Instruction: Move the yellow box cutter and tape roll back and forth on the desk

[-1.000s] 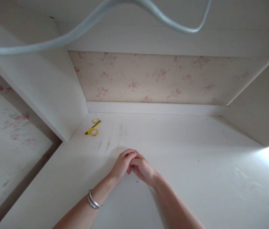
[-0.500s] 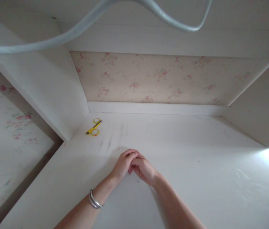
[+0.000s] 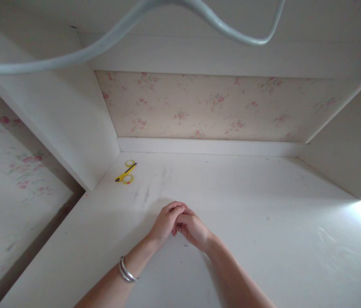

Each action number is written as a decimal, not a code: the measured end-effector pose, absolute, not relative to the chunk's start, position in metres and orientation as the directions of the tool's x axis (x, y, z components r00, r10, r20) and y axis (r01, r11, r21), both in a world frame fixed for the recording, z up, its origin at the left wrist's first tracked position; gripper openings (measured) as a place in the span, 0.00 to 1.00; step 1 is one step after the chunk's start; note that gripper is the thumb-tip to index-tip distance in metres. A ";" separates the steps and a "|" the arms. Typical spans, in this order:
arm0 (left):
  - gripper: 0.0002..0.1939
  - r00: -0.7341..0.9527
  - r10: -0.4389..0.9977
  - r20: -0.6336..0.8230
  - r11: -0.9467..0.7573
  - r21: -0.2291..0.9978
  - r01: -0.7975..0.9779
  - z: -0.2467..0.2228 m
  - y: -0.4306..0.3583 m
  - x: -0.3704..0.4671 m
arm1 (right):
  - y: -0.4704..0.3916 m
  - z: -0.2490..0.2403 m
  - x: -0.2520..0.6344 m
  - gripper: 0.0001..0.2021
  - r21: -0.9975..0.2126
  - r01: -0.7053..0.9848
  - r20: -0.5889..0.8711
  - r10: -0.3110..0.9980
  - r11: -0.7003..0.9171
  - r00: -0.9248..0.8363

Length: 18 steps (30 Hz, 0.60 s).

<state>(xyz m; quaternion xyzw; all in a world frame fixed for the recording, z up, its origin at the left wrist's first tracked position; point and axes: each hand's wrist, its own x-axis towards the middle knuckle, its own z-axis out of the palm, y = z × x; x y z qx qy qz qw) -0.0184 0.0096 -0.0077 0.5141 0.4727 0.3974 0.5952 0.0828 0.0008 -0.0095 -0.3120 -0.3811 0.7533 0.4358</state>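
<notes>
My left hand and my right hand are clasped together over the white tabletop. The left fingers are folded over the right hand's fingers, and both hands are closed. No object shows in or between them, though the inner fingers are partly hidden. A silver bangle circles my left wrist. Farther back on the left lies a yellow utility knife with a dark tip. It rests against two yellow tape rolls, one behind it and the other in front.
A white side panel rises at the left, and another panel at the right. Floral wallpaper covers the back wall above a white strip. A pale cable hangs across the top, close to the camera.
</notes>
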 end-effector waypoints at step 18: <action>0.13 0.244 0.954 -0.177 0.184 0.983 -0.006 -0.005 0.008 -0.018 | 0.000 -0.012 0.083 0.10 -0.842 -0.426 -0.143 0.899 -0.330 -0.413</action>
